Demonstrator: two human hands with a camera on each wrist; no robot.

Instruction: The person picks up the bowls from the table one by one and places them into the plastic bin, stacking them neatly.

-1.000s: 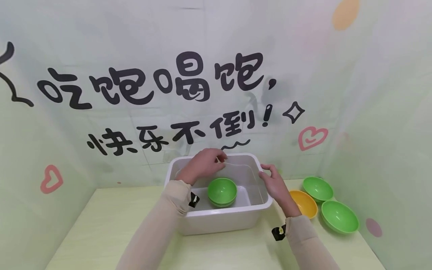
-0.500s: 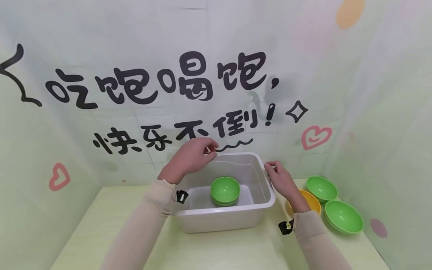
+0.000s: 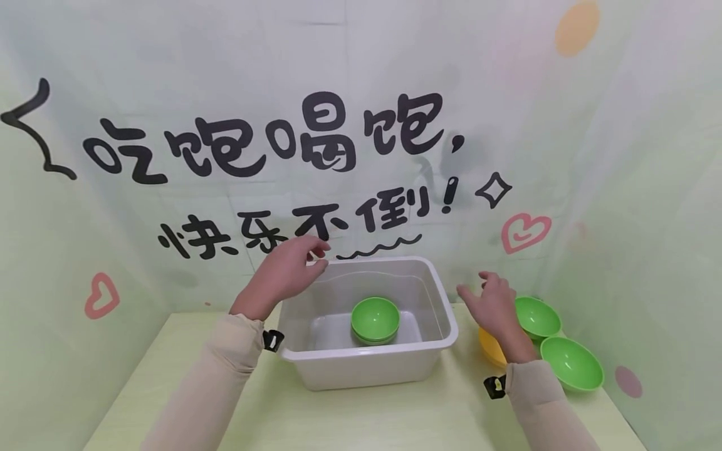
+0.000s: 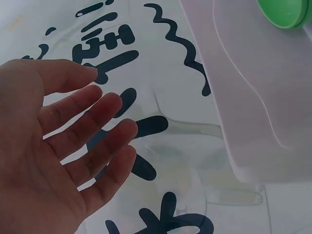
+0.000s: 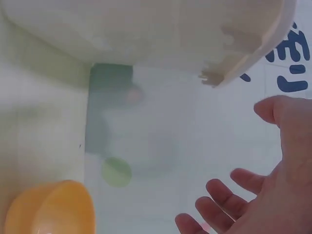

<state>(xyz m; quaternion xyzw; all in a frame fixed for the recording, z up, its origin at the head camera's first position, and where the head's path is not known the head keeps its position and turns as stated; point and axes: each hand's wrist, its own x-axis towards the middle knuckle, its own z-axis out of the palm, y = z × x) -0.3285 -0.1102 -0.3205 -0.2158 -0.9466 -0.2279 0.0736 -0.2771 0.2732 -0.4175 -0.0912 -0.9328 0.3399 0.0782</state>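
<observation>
My left hand (image 3: 284, 269) hovers over the left rear corner of a light grey plastic tub (image 3: 369, 369), holding nothing. In the left wrist view its fingers (image 4: 97, 126) are spread and relaxed, apart from the tub's wall. Inside the tub, a small stack of green bowls (image 3: 375, 319) sits near the middle. My right hand (image 3: 493, 307) is off the tub's right side, fingers loosely spread and empty, above an orange bowl (image 3: 492, 348) that it partly covers in the head view. The right wrist view shows that orange bowl (image 5: 53, 209) below the hand.
Two more green bowls, one farther back (image 3: 538, 318) and one nearer (image 3: 572, 364), rest on the pale yellow table (image 3: 372, 419) at the right. A printed backdrop (image 3: 361, 56) stands close behind the tub, with side walls left and right.
My left hand has moved left, from over the tub's inside to its left rear corner. My right hand has left the tub's right rim and shifted right, toward the bowls.
</observation>
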